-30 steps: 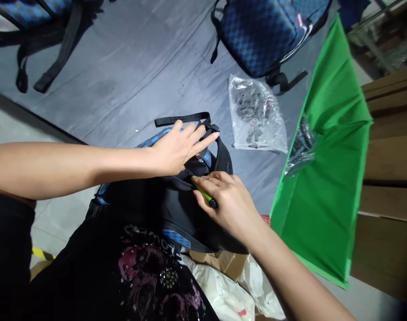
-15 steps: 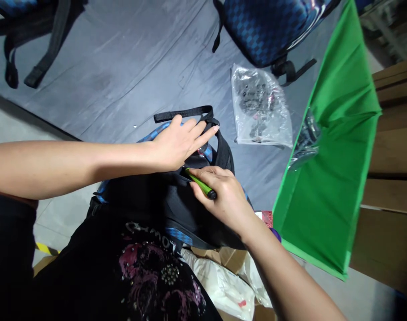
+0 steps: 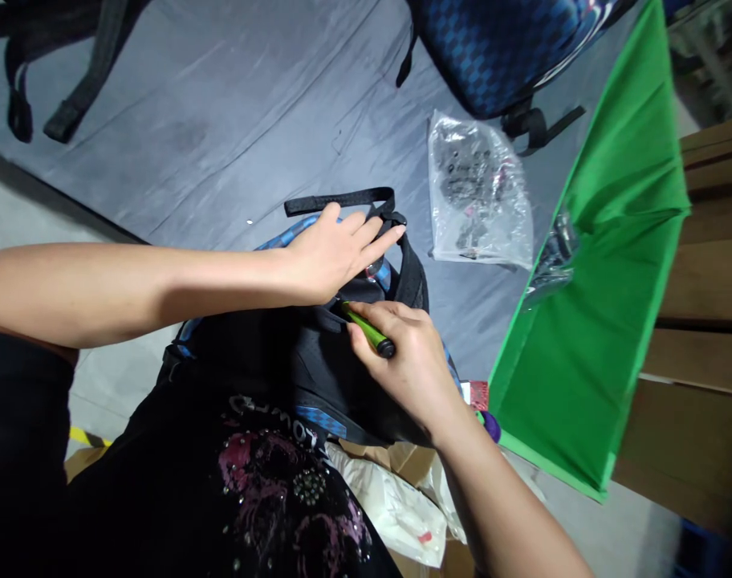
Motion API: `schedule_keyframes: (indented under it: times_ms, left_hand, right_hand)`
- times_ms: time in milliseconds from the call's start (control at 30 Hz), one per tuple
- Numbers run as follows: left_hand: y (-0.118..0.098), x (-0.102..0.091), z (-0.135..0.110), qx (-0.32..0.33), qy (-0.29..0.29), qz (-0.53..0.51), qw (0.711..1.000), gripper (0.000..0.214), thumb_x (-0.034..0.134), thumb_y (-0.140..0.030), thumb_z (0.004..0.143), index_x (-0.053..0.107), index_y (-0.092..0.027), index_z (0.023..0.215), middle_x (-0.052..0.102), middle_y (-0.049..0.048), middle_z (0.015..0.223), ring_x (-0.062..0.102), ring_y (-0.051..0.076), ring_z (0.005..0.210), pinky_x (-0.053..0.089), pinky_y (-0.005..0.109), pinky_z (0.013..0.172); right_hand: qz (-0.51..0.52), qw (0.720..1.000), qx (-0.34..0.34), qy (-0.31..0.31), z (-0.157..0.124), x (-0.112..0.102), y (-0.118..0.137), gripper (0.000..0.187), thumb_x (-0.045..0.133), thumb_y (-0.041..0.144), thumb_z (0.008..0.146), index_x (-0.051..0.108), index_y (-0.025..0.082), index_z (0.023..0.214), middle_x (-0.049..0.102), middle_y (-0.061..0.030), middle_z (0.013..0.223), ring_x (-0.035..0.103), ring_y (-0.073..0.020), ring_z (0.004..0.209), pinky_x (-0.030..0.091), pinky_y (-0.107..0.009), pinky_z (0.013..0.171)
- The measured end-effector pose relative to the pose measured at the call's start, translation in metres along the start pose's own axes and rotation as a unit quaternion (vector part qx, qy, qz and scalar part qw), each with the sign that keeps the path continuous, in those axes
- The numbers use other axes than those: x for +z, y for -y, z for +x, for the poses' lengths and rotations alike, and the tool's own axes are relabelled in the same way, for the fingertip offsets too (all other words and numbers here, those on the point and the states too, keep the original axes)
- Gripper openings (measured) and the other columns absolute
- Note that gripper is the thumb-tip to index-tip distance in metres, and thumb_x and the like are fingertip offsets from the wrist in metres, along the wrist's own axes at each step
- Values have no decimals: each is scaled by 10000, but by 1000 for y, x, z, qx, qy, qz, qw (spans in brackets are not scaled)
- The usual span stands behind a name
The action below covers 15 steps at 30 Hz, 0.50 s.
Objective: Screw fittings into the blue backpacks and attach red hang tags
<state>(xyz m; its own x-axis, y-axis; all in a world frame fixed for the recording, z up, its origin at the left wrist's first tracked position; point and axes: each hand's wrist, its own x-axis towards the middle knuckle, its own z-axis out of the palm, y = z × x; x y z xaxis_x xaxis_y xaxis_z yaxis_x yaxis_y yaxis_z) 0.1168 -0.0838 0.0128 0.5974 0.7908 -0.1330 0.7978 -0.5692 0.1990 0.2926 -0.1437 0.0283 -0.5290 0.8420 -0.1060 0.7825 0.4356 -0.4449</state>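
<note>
Barely shifted since a second ago, my left hand [image 3: 333, 257] stays spread flat on the backpack [image 3: 318, 361]; just beside it, my right hand [image 3: 408, 361] pinches a green pen [image 3: 369, 331].

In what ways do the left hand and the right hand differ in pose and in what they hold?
The left hand lies flat with fingers stretched out; the right hand is curled. The left hand holds nothing, while the right hand grips a green tool. Both rest on the black and blue backpack.
</note>
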Motion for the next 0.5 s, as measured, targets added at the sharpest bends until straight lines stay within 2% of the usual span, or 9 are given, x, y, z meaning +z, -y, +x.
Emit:
schedule_keyframes:
  times_ms: [333, 500]
  left_hand:
    - [2, 1, 0, 7, 3, -15, 1000, 938, 540, -337, 842, 21, -158, 1603, 314, 168, 1574, 327, 414, 1365, 287, 525, 1044]
    - [2, 1, -1, 5, 4, -3, 1000, 921, 550, -313, 839, 65, -133, 1602, 310, 174, 1576, 344, 396, 1352, 292, 511, 1046]
  right_hand:
    - [20, 999, 22, -24, -2, 6, 7, 233, 585, 265, 906, 715, 222, 1095, 760, -73, 1054, 703, -257, 976, 537, -439, 895]
    - [24, 999, 35, -27, -4, 6, 9, 210, 591, 251, 892, 694, 212, 1070, 757, -80, 1046, 705, -254, 959, 529, -437, 891]
